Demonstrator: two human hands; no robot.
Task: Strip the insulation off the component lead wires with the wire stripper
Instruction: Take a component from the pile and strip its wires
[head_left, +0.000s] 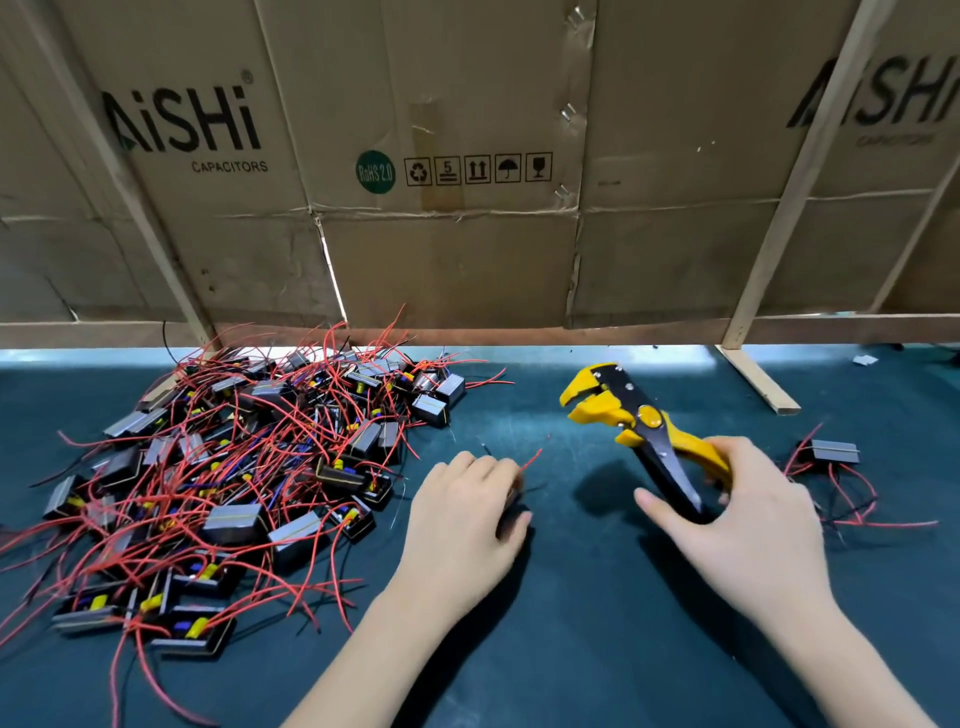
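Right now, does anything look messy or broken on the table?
The pile of components on the left is a jumble, its red wires tangled and sticking out every way. The cardboard wall behind is creased and torn at its seams. The wire stripper in the right hand looks fine.

A matt dark-teal tabletop (571, 649) carries a wire stripper (644, 431) of yellow plastic and black metal, components (234, 467) with glossy red-insulated leads, beneath creased brown cardboard (467, 249) on bare wooden battens (795, 171).
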